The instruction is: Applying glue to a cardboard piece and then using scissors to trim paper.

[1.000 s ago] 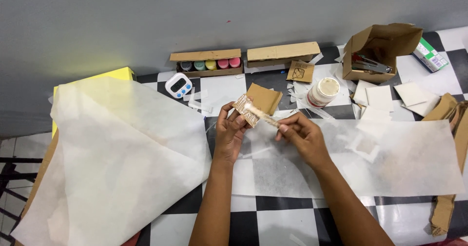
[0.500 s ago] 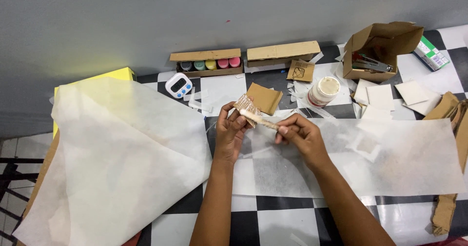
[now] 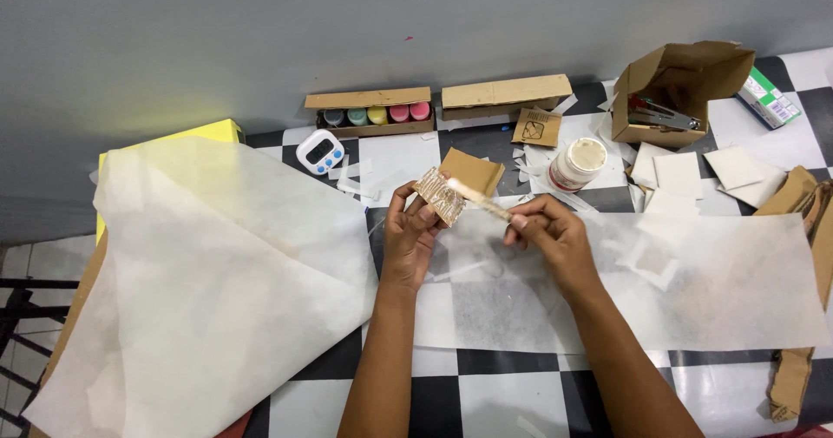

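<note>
Over the checkered table, cardboard piece pinched in left hand grip.

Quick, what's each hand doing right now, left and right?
Left hand: closed, holding a small cardboard piece.
Right hand: closed, pinching a thin stick whose tip rests on that piece.

Two bare forearms, left hand and right hand. No sleeves, gloves, rings or watch visible. Short fingernails.
</note>
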